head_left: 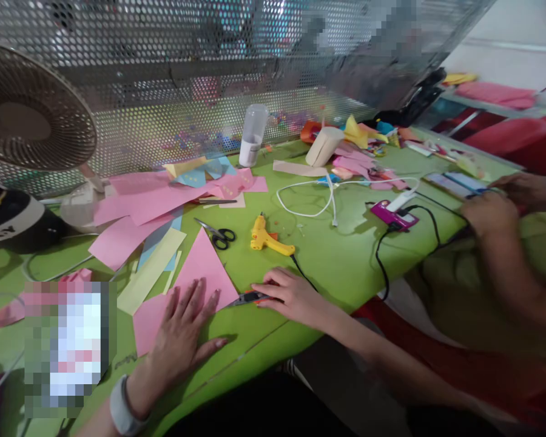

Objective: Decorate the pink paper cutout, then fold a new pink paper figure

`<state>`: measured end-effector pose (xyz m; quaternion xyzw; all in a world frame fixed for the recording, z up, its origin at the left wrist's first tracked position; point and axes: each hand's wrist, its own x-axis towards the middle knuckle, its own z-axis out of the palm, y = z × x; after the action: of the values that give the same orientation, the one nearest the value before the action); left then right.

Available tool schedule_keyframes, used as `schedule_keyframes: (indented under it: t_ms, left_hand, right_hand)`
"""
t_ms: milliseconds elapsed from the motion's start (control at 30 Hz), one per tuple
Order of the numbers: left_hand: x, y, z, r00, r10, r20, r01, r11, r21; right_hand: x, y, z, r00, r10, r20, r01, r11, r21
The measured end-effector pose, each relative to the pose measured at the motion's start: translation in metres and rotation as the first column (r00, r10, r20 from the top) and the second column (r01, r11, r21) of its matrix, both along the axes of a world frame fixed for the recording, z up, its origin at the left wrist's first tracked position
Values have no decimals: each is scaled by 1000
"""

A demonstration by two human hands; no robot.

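My left hand lies flat with fingers spread, pressing a pink sheet of paper to the table. The sheet has a pointed triangular top and looks folded, with part of it under my palm. My right hand is closed around a utility knife, dark grey with orange parts. Its tip points left, at the sheet's right corner; whether it touches the paper I cannot tell. Black-handled scissors lie partly open beyond the sheet. A yellow glue gun rests to their right.
Pink, blue and yellow paper pieces cover the left back of the green table. A clear bottle, a white cable and a purple power strip stand or lie beyond. At right are another person's hands; a fan is at left.
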<state>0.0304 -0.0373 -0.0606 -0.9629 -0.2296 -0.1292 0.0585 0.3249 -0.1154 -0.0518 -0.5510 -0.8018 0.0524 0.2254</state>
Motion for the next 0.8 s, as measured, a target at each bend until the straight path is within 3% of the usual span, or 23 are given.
schedule_keyframes:
  t_ms: [800]
  left_hand:
    - [2, 3, 1, 1000, -11, 5, 11, 1000, -4]
  right_hand:
    - [-18, -4, 0, 999, 12, -41, -13, 1000, -19]
